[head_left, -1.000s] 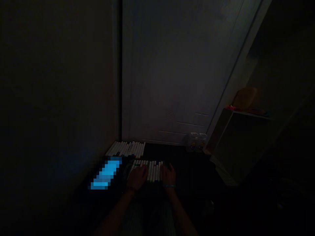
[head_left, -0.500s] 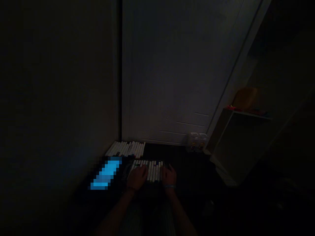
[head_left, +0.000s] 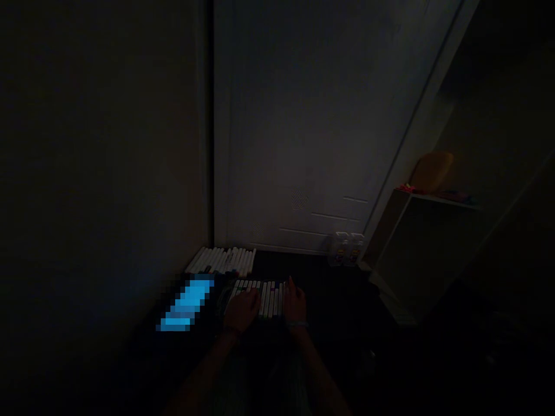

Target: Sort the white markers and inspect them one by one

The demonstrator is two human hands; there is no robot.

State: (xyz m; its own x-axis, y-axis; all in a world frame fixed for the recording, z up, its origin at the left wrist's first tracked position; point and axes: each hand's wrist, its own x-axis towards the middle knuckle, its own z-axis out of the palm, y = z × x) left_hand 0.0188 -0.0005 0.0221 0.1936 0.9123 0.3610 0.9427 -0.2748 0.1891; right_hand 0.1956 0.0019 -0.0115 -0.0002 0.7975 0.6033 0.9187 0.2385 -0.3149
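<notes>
In the dim light, several white markers (head_left: 269,300) lie side by side in a row on the dark tabletop, some with coloured bands near the ends. My left hand (head_left: 243,306) rests over the left part of this row, its fingers laid across the markers and pointing right. My right hand (head_left: 295,303) is at the row's right end, with fingers stretched out and pointing away from me along the last marker. A band circles the right wrist. The undersides of both hands are hidden.
Another row of white markers (head_left: 225,261) lies by the wall at the back left. A glowing blurred blue screen (head_left: 188,303) is left of my hands. Two clear containers (head_left: 347,249) stand against the back wall. A cabinet (head_left: 427,242) holding an orange object (head_left: 433,170) is at the right.
My right hand has straightened, its fingers now pointing forward along the row's right edge, and it has shifted slightly left. My left hand has stayed almost still on the markers.
</notes>
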